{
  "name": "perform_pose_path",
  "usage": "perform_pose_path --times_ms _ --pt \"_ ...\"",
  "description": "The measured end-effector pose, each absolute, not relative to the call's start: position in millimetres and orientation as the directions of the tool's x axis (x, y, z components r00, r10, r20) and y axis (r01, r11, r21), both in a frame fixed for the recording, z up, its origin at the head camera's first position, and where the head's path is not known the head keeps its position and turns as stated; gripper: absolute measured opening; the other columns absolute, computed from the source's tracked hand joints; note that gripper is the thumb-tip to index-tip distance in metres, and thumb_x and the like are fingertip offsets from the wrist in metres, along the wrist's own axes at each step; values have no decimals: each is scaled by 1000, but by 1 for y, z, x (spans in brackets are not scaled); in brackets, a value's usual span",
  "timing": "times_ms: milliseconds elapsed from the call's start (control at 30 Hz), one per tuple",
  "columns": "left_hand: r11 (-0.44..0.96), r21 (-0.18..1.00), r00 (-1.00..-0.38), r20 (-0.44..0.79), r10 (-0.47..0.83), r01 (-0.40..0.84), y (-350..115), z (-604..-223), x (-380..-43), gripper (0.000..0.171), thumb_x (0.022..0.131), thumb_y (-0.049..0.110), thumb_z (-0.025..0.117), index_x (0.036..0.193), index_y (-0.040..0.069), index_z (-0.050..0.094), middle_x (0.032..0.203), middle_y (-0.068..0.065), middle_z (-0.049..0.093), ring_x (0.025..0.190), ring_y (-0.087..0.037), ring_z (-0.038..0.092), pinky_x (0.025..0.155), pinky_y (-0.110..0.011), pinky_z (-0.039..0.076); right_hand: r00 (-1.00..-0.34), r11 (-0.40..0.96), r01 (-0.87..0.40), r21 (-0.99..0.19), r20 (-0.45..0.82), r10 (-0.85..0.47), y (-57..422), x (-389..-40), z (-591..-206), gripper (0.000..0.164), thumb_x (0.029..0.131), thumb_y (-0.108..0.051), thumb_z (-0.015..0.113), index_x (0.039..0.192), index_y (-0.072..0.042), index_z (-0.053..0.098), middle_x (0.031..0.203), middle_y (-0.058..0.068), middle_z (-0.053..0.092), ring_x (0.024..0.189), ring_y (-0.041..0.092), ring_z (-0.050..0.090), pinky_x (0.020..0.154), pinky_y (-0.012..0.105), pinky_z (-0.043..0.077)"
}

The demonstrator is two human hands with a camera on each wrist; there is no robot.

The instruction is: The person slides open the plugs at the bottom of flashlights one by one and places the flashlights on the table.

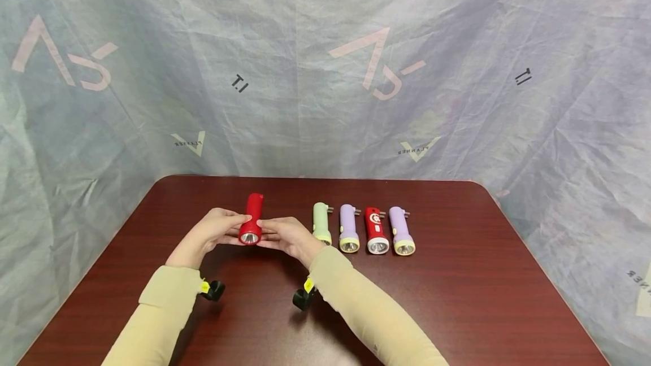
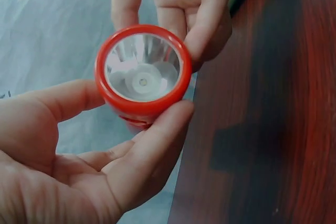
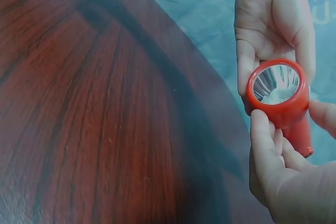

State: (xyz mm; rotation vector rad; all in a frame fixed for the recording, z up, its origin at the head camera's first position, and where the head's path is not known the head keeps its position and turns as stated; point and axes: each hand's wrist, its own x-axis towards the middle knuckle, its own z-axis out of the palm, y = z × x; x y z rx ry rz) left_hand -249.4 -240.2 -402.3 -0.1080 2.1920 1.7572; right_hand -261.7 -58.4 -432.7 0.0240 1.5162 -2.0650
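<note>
Both hands hold one red flashlight (image 1: 253, 213) over the left part of the table, its lens end toward me. My left hand (image 1: 217, 227) pinches it from the left between thumb and fingers. From the right, my right hand (image 1: 289, 236) grips the other side the same way. In the left wrist view the flashlight's red rim (image 2: 143, 104) and silver reflector face the camera. The right wrist view shows the flashlight (image 3: 286, 114) with its narrower red body reaching back behind the head.
Right of the hands lie a green flashlight (image 1: 321, 220), a purple one (image 1: 348, 222), a red one with a white rim (image 1: 373, 227) and another purple one (image 1: 399, 225), in a row on the dark red table (image 1: 458, 298). A grey printed cloth (image 1: 295, 100) hangs behind.
</note>
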Motion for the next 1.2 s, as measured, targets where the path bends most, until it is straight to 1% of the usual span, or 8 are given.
perform_pose_path --times_ms 233,467,567,867,1200 --pt "231 949 -958 -250 142 -213 -229 -398 -246 54 94 21 58 126 -19 41 96 -16 68 79 -18 69 72 -39 58 -827 -160 439 -884 -329 -455 -47 -263 -426 34 86 -17 69 111 6 63 92 11 68 78 19 66 83 38 56" --pt "236 955 -972 -207 112 -177 -215 -395 -243 54 94 21 58 129 -17 40 113 -28 60 83 -19 69 73 -40 58 -812 -147 431 -890 -311 -494 -38 -264 -422 35 88 -18 67 115 5 62 100 13 68 82 20 67 84 41 55" --pt "229 959 -975 -197 106 -169 -211 -394 -242 55 94 21 58 130 -16 39 118 -31 57 83 -19 69 73 -40 58 -813 -137 418 -898 -302 -498 -34 -264 -420 35 89 -18 66 115 5 61 103 15 68 84 21 68 84 42 55" --pt "213 962 -978 -193 77 -173 -203 -397 -238 54 93 22 60 131 -11 41 120 -29 55 83 -19 67 77 -39 57 -835 -139 379 -915 -274 -476 -28 -262 -419 36 87 -14 68 115 6 57 98 15 69 76 19 68 83 43 55" --pt "168 975 -975 -171 141 -147 -200 -408 -239 58 93 26 60 133 -10 38 123 -28 53 86 -20 67 80 -40 56 -852 -142 341 -929 -242 -464 -21 -259 -423 37 87 -10 67 116 8 55 99 16 68 80 19 67 83 42 55"
